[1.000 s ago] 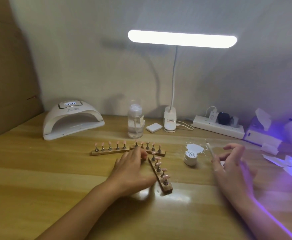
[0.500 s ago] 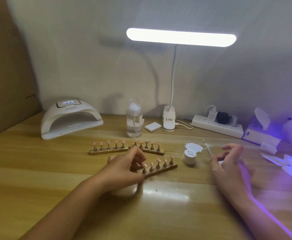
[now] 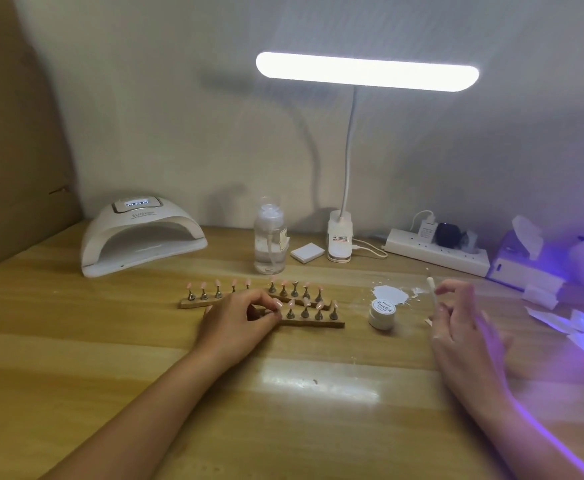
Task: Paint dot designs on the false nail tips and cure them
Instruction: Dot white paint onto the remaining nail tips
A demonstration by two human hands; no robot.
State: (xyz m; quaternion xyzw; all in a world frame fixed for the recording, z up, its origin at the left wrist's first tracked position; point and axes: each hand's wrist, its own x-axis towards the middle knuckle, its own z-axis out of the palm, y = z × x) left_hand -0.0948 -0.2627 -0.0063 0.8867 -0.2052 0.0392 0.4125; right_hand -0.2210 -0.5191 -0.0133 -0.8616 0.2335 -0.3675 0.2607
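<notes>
- Gripping the left end of the nearest wooden nail-tip stand (image 3: 318, 323), my left hand (image 3: 238, 318) curls its fingers around it; pink false nail tips (image 3: 306, 301) stand upright on it.
- My right hand (image 3: 463, 323), at its 3 o'clock, pinches a thin white dotting pen (image 3: 431, 289).
- Between them sits a white gel pot (image 3: 381, 315), a white paint smear (image 3: 389, 293) at its 12 o'clock.
- Two rear stands (image 3: 193, 304) lie just behind; the nail lamp (image 3: 138, 237) sits at 11 o'clock.

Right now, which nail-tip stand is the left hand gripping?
The front stand, nearest the person; the left hand pinches its left end. The other two lie behind it.
</notes>
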